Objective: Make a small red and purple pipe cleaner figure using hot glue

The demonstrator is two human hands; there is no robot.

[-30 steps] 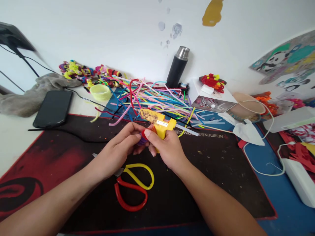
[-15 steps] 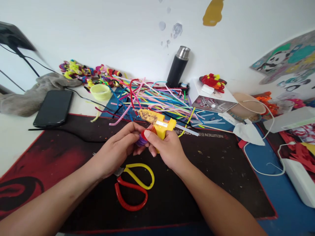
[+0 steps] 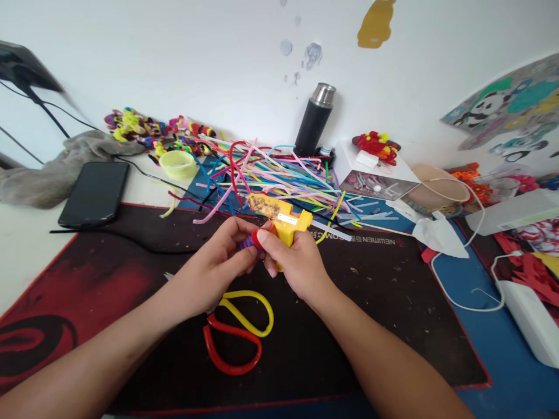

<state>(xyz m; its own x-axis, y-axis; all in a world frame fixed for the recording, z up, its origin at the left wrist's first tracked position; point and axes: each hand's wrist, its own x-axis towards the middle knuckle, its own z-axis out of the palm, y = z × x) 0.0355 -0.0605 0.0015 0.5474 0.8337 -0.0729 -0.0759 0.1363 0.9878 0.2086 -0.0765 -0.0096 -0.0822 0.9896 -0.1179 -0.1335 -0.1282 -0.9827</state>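
Near the centre, my left hand (image 3: 222, 259) pinches a small fuzzy purple and red piece (image 3: 247, 242). My right hand (image 3: 294, 259) is closed around the yellow glue gun (image 3: 288, 226), and its thumb presses the red end of the same piece. The gun's stained nozzle end points left, and a clear glue stick juts from its back. Scissors (image 3: 247, 331) with one yellow and one red handle lie on the dark mat (image 3: 349, 343) just below my hands, their blades partly hidden under my left wrist.
Many coloured pipe cleaners (image 3: 279, 174) are heaped behind the hands. A black thermos (image 3: 313, 119) stands by the wall. At left lie a phone (image 3: 94, 194) and a yellow-green ring-shaped roll (image 3: 179, 166). A white box (image 3: 379, 180), tissue (image 3: 441, 234) and white cable are at right.
My left fingers have shifted on the fuzzy piece, with the thumb now lying across its purple part. My right hand and the glue gun have hardly moved.
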